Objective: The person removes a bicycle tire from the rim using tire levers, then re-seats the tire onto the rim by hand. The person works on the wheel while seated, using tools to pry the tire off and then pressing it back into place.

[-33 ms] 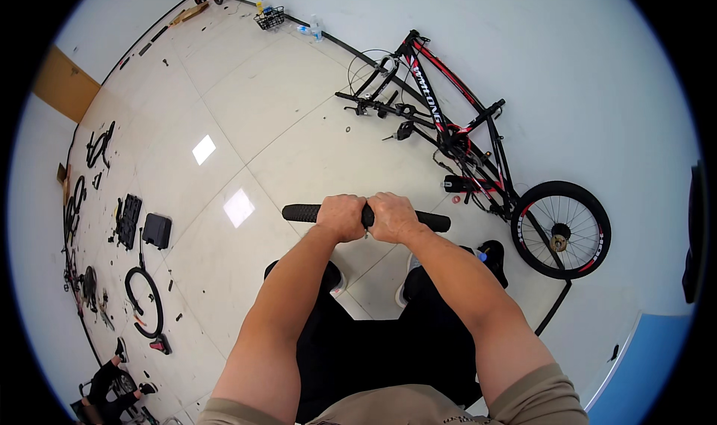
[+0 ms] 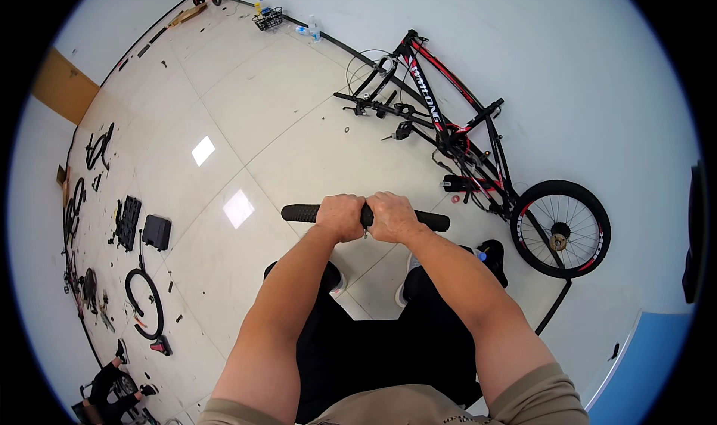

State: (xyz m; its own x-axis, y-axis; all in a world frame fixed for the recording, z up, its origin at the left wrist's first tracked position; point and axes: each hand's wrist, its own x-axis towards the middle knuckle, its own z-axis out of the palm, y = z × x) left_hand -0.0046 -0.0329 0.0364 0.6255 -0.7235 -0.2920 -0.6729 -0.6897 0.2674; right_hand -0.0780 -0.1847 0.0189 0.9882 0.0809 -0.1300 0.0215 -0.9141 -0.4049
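in the head view, the left hand [image 2: 340,217] and right hand [image 2: 393,217] are side by side, each with its grip closed around a knobby black bicycle tyre [image 2: 367,216]. the tyre is out in front of the person, its ends showing beyond both fists; whether it sits on a rim i cannot tell. ahead and to the right, a black-and-red bicycle frame [image 2: 427,96] is by the wall [image 2: 567,104], with a spoked rear wheel [image 2: 560,231] at its near end. on the tiled floor [image 2: 299,160], well to the left, lies a dark case [image 2: 157,232].
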